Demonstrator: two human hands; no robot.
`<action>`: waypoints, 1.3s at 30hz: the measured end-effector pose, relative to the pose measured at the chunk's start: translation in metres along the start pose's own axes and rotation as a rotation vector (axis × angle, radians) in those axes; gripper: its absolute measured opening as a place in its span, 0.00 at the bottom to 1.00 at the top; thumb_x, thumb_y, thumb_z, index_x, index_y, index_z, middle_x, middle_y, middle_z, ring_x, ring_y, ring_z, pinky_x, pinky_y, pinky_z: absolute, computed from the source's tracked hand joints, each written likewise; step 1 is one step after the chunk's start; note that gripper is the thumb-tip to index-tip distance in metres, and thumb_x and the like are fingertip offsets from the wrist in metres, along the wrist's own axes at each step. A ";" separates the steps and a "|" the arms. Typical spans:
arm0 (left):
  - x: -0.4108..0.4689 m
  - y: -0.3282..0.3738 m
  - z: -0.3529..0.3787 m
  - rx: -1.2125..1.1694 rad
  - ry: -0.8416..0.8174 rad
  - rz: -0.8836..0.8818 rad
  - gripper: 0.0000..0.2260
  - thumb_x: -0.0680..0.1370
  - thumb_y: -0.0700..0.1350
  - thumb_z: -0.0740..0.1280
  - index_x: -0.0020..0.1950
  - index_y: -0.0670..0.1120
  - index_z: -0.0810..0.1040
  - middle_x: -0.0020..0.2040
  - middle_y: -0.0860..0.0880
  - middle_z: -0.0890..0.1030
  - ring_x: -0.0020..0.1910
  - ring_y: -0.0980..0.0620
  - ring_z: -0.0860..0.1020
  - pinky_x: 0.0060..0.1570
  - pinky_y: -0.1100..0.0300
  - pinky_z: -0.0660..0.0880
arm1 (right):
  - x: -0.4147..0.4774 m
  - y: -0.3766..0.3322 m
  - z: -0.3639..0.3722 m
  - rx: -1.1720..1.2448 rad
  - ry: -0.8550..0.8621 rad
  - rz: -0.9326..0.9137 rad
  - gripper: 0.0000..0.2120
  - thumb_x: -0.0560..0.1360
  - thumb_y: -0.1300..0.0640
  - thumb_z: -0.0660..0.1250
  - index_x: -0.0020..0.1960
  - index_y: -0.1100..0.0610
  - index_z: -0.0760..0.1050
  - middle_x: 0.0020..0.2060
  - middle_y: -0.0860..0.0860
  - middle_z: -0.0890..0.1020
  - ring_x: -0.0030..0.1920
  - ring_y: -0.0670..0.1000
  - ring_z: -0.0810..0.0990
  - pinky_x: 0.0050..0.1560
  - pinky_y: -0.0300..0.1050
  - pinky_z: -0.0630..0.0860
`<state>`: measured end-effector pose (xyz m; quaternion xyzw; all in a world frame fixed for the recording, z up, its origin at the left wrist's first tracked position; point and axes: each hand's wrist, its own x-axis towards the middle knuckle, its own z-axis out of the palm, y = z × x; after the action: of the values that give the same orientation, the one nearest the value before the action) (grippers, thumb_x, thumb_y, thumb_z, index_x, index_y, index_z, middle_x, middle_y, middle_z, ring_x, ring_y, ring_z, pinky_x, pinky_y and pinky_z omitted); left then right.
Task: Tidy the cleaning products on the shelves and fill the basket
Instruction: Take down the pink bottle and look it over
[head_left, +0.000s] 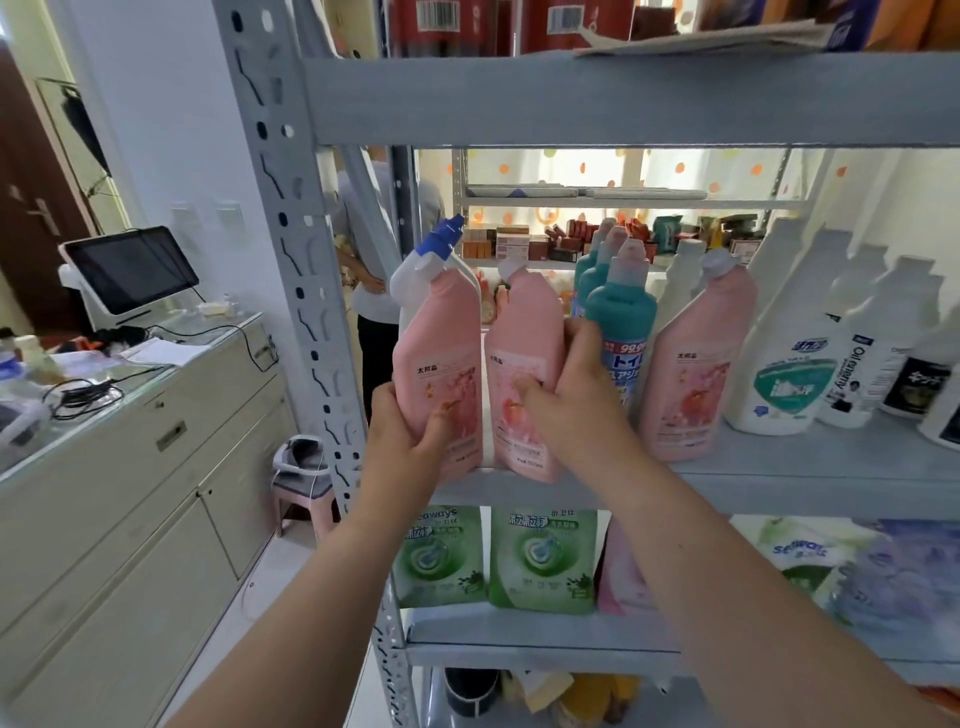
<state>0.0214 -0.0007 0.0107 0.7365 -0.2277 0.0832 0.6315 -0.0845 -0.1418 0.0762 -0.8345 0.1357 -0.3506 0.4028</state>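
At nine o'clock in the view, a dark monitor (130, 270) stands on a cream counter (156, 415) littered with cables. A pink stool (304, 488) sits at the foot of the grey shelf upright (291, 249). Just right of the upright, the left hand (410, 441) grips the lower part of the left pink bottle (441, 353), thumb across the label and fingers wrapped round its nine o'clock edge. A white bottle with a blue cap (441, 244) rises behind that bottle at twelve o'clock. The middle pink bottle (524, 364) stands just beside it on the middle shelf (779, 467). The right hand (576, 384) holds it, thumb on the front and fingers curled round its three o'clock edge, next to a teal bottle (621, 306). At three o'clock of the teal bottle stands the right pink bottle (696, 364), upright and untouched. Further right is a row of white bottles (789, 353). Below the hands, at six o'clock, two green pouches (543, 558) stand side by side on the lower shelf (519, 631).
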 end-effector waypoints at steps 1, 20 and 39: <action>0.001 -0.002 0.001 -0.007 0.000 -0.005 0.11 0.80 0.46 0.67 0.59 0.50 0.68 0.50 0.53 0.78 0.47 0.53 0.80 0.42 0.51 0.81 | 0.003 -0.003 -0.001 -0.026 -0.011 -0.015 0.30 0.78 0.61 0.70 0.72 0.50 0.56 0.67 0.53 0.72 0.62 0.53 0.77 0.59 0.46 0.77; 0.018 -0.026 -0.001 -0.077 -0.072 -0.007 0.11 0.82 0.49 0.65 0.63 0.54 0.69 0.53 0.54 0.81 0.51 0.54 0.82 0.45 0.56 0.81 | 0.056 -0.039 -0.003 -1.124 -0.075 -0.328 0.38 0.71 0.61 0.75 0.77 0.55 0.63 0.73 0.63 0.60 0.73 0.63 0.64 0.64 0.55 0.75; 0.019 -0.028 -0.001 -0.056 -0.070 0.011 0.10 0.82 0.48 0.65 0.62 0.53 0.69 0.51 0.56 0.80 0.49 0.55 0.81 0.43 0.57 0.79 | 0.150 0.004 0.052 -1.139 0.000 -0.090 0.26 0.83 0.51 0.61 0.77 0.55 0.58 0.79 0.66 0.51 0.78 0.69 0.56 0.72 0.58 0.67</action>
<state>0.0506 -0.0010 -0.0065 0.7197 -0.2560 0.0542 0.6431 0.0594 -0.1911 0.1219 -0.9249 0.2677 -0.2389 -0.1259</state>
